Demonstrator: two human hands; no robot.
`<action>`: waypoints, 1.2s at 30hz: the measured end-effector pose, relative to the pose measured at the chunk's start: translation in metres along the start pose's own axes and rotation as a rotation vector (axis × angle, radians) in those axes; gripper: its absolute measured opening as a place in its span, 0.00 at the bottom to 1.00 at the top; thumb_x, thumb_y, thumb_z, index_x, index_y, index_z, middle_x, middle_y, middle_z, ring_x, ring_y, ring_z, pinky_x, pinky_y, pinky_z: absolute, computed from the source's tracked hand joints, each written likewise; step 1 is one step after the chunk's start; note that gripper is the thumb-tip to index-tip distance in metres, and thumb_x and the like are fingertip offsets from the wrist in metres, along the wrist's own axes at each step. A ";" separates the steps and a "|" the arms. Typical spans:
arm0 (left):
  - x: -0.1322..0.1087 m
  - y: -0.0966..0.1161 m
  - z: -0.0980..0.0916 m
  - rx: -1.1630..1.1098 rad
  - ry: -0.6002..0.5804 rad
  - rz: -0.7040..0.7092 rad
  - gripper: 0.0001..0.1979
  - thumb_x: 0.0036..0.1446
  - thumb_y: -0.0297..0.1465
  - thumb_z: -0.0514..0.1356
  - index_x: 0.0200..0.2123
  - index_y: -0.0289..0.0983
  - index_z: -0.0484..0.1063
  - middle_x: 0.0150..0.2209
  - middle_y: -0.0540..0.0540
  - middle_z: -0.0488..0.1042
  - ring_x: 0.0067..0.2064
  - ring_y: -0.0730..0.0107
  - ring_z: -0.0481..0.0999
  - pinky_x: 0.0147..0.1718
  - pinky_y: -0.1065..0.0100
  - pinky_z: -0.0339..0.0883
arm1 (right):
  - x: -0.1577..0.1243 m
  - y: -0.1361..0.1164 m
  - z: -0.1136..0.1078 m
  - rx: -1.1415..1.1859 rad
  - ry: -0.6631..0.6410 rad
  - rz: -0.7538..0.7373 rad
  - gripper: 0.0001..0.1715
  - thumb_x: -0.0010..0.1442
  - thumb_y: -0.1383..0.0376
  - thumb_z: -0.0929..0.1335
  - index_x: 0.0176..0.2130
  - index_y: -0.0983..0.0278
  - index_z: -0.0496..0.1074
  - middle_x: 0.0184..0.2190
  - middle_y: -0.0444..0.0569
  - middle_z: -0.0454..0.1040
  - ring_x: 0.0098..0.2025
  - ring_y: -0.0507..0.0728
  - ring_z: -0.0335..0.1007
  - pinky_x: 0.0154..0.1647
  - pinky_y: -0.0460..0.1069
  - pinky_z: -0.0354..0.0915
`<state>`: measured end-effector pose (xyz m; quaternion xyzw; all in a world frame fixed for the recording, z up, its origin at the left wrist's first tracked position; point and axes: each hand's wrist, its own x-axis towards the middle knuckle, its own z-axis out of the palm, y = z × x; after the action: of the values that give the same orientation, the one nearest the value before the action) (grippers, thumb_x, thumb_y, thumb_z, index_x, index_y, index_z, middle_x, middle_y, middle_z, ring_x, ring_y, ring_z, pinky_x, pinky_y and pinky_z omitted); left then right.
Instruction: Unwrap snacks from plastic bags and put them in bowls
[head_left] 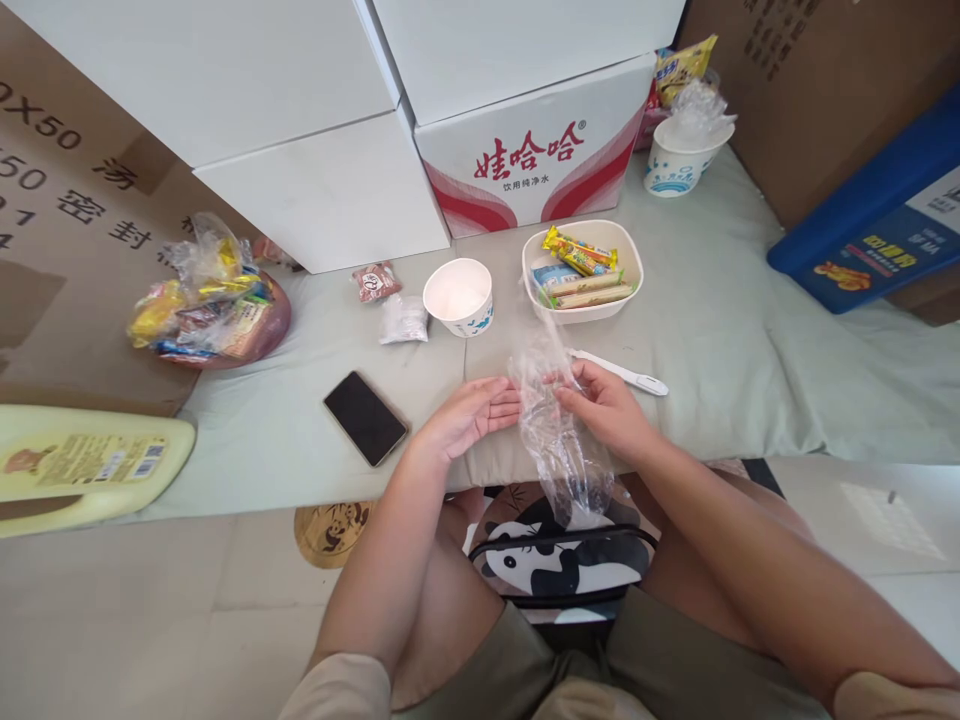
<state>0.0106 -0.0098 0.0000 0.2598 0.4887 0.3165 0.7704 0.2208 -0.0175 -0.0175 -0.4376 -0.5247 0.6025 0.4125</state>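
Clear plastic film (559, 430) is being handled, and this is judged to be the step in hand: a loose length is held up, apparently so that it can be parted or spread. Whether it is a bag or a glove cannot be told. For that spreading, the next move would call for the layers to be separated by the right fingertips and for an edge to be met by the left fingers, lightly, since thin film clings and creases.

The film is pinched near its upper part between thumb and fingers of the right hand (611, 405), which is turned inward with the fingers curled. The left hand (476, 415) is held flat, palm partly turned up, fingers straight and together, pointed right at the film; nothing is gripped by it, and whether the film is touched cannot be told. Both forearms are reached in from the near side and angled towards each other.

The film is hung between the hands, its lower end let down past the near edge of the padded surface (712, 350). Beyond it are set a tub (471, 322) and, farther right, a tray (592, 314) of snacks (581, 252).
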 end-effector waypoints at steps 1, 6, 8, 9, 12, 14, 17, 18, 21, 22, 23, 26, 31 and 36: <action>0.001 -0.001 0.002 -0.002 -0.008 0.032 0.13 0.55 0.36 0.68 0.39 0.32 0.77 0.37 0.39 0.82 0.36 0.68 0.82 0.39 0.69 0.76 | -0.001 0.001 0.001 -0.019 -0.028 0.011 0.16 0.54 0.54 0.70 0.31 0.60 0.62 0.31 0.44 0.74 0.25 0.51 0.66 0.29 0.49 0.65; 0.009 -0.003 0.008 -0.007 0.101 0.236 0.09 0.56 0.30 0.65 0.41 0.34 0.77 0.39 0.43 0.82 0.39 0.69 0.83 0.44 0.68 0.75 | -0.002 0.004 0.003 -0.091 -0.111 0.059 0.13 0.56 0.55 0.69 0.32 0.60 0.64 0.23 0.39 0.65 0.25 0.51 0.62 0.27 0.48 0.60; 0.011 -0.004 0.008 0.027 0.135 0.279 0.13 0.56 0.30 0.63 0.45 0.35 0.76 0.42 0.42 0.82 0.39 0.67 0.83 0.44 0.66 0.76 | 0.001 0.006 0.001 -0.072 -0.043 0.055 0.13 0.56 0.55 0.69 0.34 0.60 0.65 0.27 0.42 0.69 0.28 0.52 0.65 0.30 0.49 0.63; 0.011 -0.005 0.008 0.060 0.134 0.294 0.15 0.57 0.31 0.63 0.48 0.36 0.75 0.43 0.42 0.82 0.38 0.67 0.83 0.43 0.65 0.76 | 0.002 0.007 0.000 -0.052 0.002 0.047 0.14 0.55 0.55 0.70 0.36 0.60 0.65 0.31 0.43 0.72 0.31 0.53 0.67 0.32 0.49 0.65; 0.010 -0.009 0.009 0.198 0.057 0.329 0.19 0.57 0.34 0.63 0.52 0.37 0.73 0.44 0.42 0.82 0.38 0.64 0.83 0.40 0.64 0.76 | 0.005 0.009 -0.003 0.027 0.021 0.048 0.20 0.52 0.56 0.72 0.43 0.59 0.66 0.44 0.49 0.75 0.39 0.56 0.73 0.38 0.51 0.69; 0.008 -0.012 0.012 0.283 -0.007 0.359 0.19 0.58 0.37 0.63 0.51 0.37 0.74 0.43 0.42 0.82 0.38 0.62 0.83 0.39 0.64 0.76 | 0.005 0.008 -0.003 0.064 -0.057 0.102 0.25 0.52 0.56 0.73 0.47 0.58 0.65 0.45 0.50 0.76 0.40 0.58 0.75 0.37 0.52 0.70; 0.005 -0.015 0.014 0.376 -0.038 0.456 0.19 0.58 0.42 0.62 0.48 0.37 0.76 0.41 0.43 0.83 0.39 0.60 0.83 0.39 0.62 0.76 | 0.004 0.006 -0.002 0.078 -0.120 0.176 0.29 0.52 0.56 0.73 0.51 0.58 0.64 0.41 0.50 0.78 0.40 0.59 0.76 0.36 0.53 0.70; 0.005 -0.015 0.014 0.397 -0.040 0.492 0.18 0.58 0.43 0.62 0.46 0.37 0.77 0.40 0.43 0.83 0.38 0.60 0.82 0.39 0.62 0.76 | 0.003 0.005 -0.001 0.082 -0.142 0.179 0.29 0.52 0.56 0.73 0.51 0.58 0.65 0.41 0.50 0.78 0.40 0.60 0.77 0.37 0.54 0.70; 0.005 -0.017 0.011 0.459 -0.037 0.568 0.19 0.60 0.44 0.59 0.46 0.37 0.77 0.39 0.43 0.82 0.37 0.61 0.82 0.38 0.62 0.76 | 0.003 0.003 -0.001 0.070 -0.243 0.132 0.18 0.52 0.54 0.73 0.40 0.60 0.70 0.36 0.48 0.78 0.40 0.59 0.76 0.43 0.55 0.70; 0.006 -0.017 0.009 0.499 -0.026 0.592 0.18 0.61 0.43 0.58 0.46 0.37 0.77 0.39 0.43 0.82 0.37 0.61 0.82 0.37 0.63 0.75 | 0.003 0.002 -0.002 0.043 -0.238 0.109 0.15 0.53 0.53 0.72 0.35 0.60 0.70 0.33 0.46 0.78 0.38 0.59 0.75 0.44 0.55 0.69; 0.006 -0.017 0.007 0.553 -0.002 0.621 0.17 0.62 0.42 0.57 0.46 0.37 0.76 0.38 0.44 0.82 0.36 0.62 0.82 0.38 0.63 0.75 | 0.004 0.002 -0.002 0.009 -0.202 0.091 0.14 0.53 0.53 0.72 0.32 0.60 0.69 0.30 0.45 0.77 0.37 0.58 0.74 0.43 0.55 0.69; 0.007 -0.017 0.001 0.767 0.111 0.711 0.11 0.62 0.36 0.57 0.38 0.38 0.77 0.31 0.46 0.80 0.32 0.65 0.79 0.37 0.65 0.73 | 0.004 0.003 -0.003 -0.030 -0.054 0.098 0.13 0.55 0.54 0.70 0.30 0.59 0.66 0.27 0.43 0.75 0.32 0.56 0.72 0.38 0.53 0.68; 0.008 -0.016 -0.002 0.813 0.123 0.715 0.09 0.62 0.32 0.56 0.35 0.37 0.75 0.26 0.49 0.77 0.26 0.69 0.76 0.32 0.67 0.71 | 0.004 0.006 0.000 0.001 -0.081 0.208 0.09 0.56 0.58 0.67 0.37 0.57 0.64 0.25 0.42 0.75 0.22 0.54 0.66 0.25 0.51 0.65; 0.008 -0.017 0.002 0.384 -0.026 0.591 0.22 0.58 0.39 0.63 0.54 0.42 0.67 0.42 0.46 0.79 0.29 0.70 0.79 0.30 0.67 0.72 | 0.001 0.007 -0.002 -0.032 -0.025 0.041 0.12 0.54 0.64 0.66 0.41 0.57 0.69 0.27 0.41 0.73 0.21 0.52 0.65 0.25 0.50 0.64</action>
<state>0.0192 -0.0152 -0.0165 0.5344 0.4331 0.4248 0.5886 0.2216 -0.0165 -0.0249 -0.4474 -0.5301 0.6079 0.3864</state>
